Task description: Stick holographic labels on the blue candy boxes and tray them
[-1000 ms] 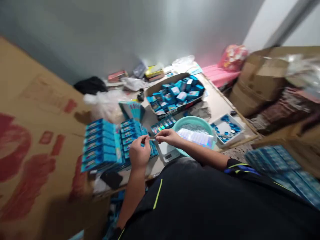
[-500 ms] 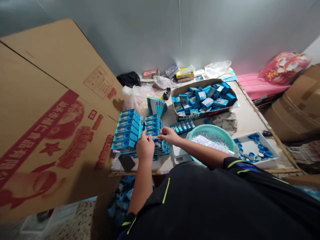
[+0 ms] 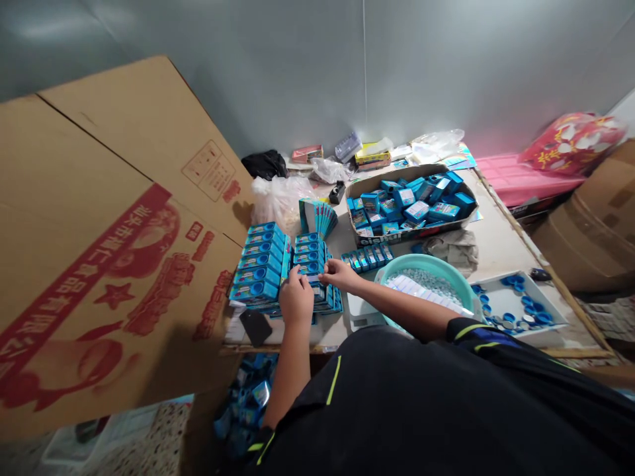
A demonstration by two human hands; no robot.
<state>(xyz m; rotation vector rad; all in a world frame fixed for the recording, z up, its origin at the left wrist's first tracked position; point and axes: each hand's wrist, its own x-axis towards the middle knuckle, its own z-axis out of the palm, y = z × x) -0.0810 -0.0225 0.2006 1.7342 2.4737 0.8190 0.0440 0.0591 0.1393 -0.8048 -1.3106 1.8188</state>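
My left hand (image 3: 296, 297) is closed in a pinch in front of stacked blue boxes with round blue parts on top. Opposite it, my right hand (image 3: 342, 276) pinches too, thumb against fingers. A thin pale strip (image 3: 313, 278) spans the short gap between both hands; its fine detail is too small to read. The left stack of blue boxes (image 3: 258, 264) stands beside my left hand. A narrower stack of blue boxes (image 3: 308, 248) is just beyond my fingers, partly hidden by them. Behind it, blue-edged printed cards (image 3: 320, 218) stand fanned out.
Right of my hands are a row of small blue boxes (image 3: 367, 256), a turquoise tub (image 3: 469, 291) of small pale pieces and a white tray (image 3: 540, 327) with blue caps. An open carton (image 3: 397, 238) of blue boxes stands behind. A big cardboard box (image 3: 124, 145) borders the left.
The view has shifted slightly, so the table's things sit a little further right and lower. Both hands keep their pinch in front of the stacks.
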